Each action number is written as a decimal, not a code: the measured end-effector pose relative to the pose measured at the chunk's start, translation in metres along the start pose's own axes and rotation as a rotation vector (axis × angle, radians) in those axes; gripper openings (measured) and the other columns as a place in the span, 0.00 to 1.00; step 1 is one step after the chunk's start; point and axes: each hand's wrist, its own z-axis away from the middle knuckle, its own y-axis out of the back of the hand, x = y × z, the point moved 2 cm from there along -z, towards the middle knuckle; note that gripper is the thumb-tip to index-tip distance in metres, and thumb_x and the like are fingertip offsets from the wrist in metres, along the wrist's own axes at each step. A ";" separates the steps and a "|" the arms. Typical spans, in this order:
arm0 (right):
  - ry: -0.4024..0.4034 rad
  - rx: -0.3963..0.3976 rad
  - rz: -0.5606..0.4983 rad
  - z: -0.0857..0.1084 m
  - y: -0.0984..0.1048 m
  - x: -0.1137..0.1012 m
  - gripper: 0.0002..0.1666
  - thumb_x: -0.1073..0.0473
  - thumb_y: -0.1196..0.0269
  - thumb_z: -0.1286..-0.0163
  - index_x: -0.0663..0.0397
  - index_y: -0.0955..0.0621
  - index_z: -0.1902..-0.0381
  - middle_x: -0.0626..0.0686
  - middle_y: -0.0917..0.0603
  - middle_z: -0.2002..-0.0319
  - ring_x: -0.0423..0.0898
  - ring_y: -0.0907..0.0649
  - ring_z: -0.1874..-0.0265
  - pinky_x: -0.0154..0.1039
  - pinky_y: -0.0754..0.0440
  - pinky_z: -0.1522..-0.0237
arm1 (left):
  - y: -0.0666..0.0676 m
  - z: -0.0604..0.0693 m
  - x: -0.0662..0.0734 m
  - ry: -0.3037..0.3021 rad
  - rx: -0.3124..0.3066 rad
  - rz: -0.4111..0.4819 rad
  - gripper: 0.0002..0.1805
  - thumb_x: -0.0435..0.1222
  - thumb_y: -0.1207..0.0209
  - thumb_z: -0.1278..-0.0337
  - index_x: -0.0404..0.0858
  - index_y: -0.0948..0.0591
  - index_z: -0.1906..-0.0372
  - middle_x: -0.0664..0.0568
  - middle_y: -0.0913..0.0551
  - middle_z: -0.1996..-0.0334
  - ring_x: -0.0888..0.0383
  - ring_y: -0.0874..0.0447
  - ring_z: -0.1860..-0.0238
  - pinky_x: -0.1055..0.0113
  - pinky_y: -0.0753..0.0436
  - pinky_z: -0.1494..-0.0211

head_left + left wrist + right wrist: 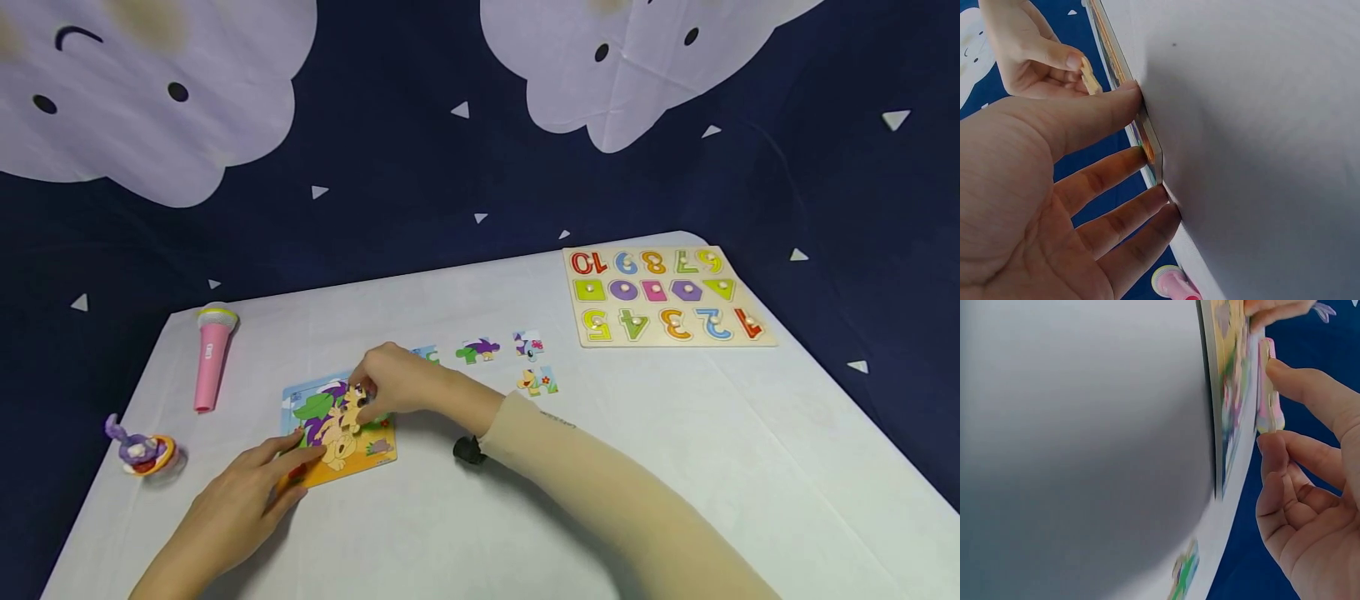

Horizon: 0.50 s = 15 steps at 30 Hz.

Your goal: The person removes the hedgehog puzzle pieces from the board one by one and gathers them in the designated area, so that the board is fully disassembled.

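A colourful jigsaw board [375,463] lies on the white table, showing a cartoon figure with purple hair. My left hand [240,500] rests at its near left corner, fingers extended over the picture and thumb by the near edge. In the left wrist view the left thumb and fingertips touch the board's edge. Pinched between my right hand's [401,379] thumb and fingers is a yellowish puzzle piece [1090,76], held just above the board. The right wrist view shows that piece edge-on, apart from the board.
Loose puzzle pieces [477,351] lie beyond and right of the right hand, one partly hidden by it. A wooden number board [678,296] is at the back right. At left are a pink toy microphone [212,358] and a small purple toy [142,450]. A black object [468,451] shows beneath the right wrist.
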 end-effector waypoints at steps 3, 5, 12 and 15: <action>-0.003 0.014 -0.019 0.008 0.008 0.007 0.29 0.51 0.20 0.34 0.57 0.12 0.39 0.45 0.18 0.71 0.37 0.26 0.71 0.24 0.30 0.68 | 0.000 0.000 0.000 -0.001 0.000 0.002 0.29 0.41 0.22 0.42 0.52 0.14 0.34 0.41 0.17 0.31 0.34 0.16 0.37 0.29 0.15 0.42; -0.012 0.032 -0.031 0.015 0.014 0.012 0.31 0.52 0.20 0.35 0.57 0.13 0.37 0.47 0.13 0.67 0.36 0.24 0.70 0.23 0.27 0.67 | 0.000 0.000 0.001 0.002 -0.001 0.003 0.29 0.41 0.23 0.42 0.52 0.14 0.34 0.41 0.18 0.31 0.34 0.16 0.36 0.29 0.15 0.42; -0.034 0.075 -0.055 0.045 0.037 0.033 0.32 0.52 0.20 0.34 0.56 0.14 0.35 0.53 0.10 0.47 0.41 0.13 0.56 0.25 0.17 0.53 | 0.001 -0.001 0.001 0.019 -0.017 -0.005 0.30 0.41 0.23 0.42 0.52 0.15 0.33 0.40 0.18 0.30 0.33 0.18 0.35 0.28 0.16 0.41; -0.042 0.086 -0.055 0.056 0.042 0.040 0.31 0.53 0.20 0.35 0.56 0.13 0.36 0.53 0.10 0.48 0.43 0.12 0.56 0.26 0.16 0.52 | 0.000 0.000 0.001 0.011 -0.008 0.003 0.29 0.41 0.23 0.41 0.52 0.14 0.33 0.41 0.18 0.31 0.33 0.17 0.35 0.28 0.16 0.41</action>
